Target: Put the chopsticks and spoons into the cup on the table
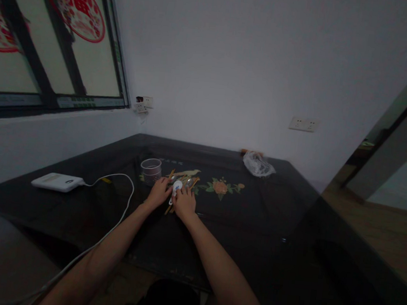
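Forearms [214, 264] nearest. Left hand [159, 192] and right hand [184, 202] rest side by side on chopsticks [168, 209], mid-table [273, 212]; spoon [177, 186] lies between them. Fingers look together; cannot tell any clamping. Cup [151, 169] stands just beyond left hand. Cable [125, 207] and charger [57, 181] lie left; bag [258, 164] far back.

I see a small white spoon [176, 186] lying on the dark desk [255, 210], resting over a loose bundle of light wooden chopsticks [171, 174] angled away from me.
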`<state>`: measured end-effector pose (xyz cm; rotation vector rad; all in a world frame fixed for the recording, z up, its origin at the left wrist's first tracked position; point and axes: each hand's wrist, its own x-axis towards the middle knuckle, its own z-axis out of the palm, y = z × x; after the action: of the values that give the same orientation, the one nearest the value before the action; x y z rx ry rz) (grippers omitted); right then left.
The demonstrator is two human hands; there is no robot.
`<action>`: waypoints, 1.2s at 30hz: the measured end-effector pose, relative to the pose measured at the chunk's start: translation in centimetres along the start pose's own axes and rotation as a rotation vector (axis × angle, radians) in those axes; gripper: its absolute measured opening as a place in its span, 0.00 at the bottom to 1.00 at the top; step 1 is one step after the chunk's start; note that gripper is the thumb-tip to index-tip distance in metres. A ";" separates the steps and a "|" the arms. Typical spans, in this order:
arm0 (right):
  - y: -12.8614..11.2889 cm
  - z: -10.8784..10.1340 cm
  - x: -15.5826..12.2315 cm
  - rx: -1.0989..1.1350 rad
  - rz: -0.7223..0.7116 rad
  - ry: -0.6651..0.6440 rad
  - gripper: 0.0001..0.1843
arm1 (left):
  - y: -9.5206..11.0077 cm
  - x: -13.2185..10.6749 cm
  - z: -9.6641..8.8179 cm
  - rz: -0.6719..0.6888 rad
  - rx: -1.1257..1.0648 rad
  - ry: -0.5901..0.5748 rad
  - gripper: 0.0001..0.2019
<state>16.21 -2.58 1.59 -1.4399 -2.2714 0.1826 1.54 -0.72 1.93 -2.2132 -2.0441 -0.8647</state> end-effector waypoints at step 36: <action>9.6 -6.2 -6.7 -0.127 0.028 -0.025 0.20 | 12.7 -2.1 4.3 0.186 -0.057 -0.308 0.21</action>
<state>29.29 -4.95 1.91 -1.5421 -2.3202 0.0657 14.90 -2.93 1.92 -2.6602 -1.8979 -0.6056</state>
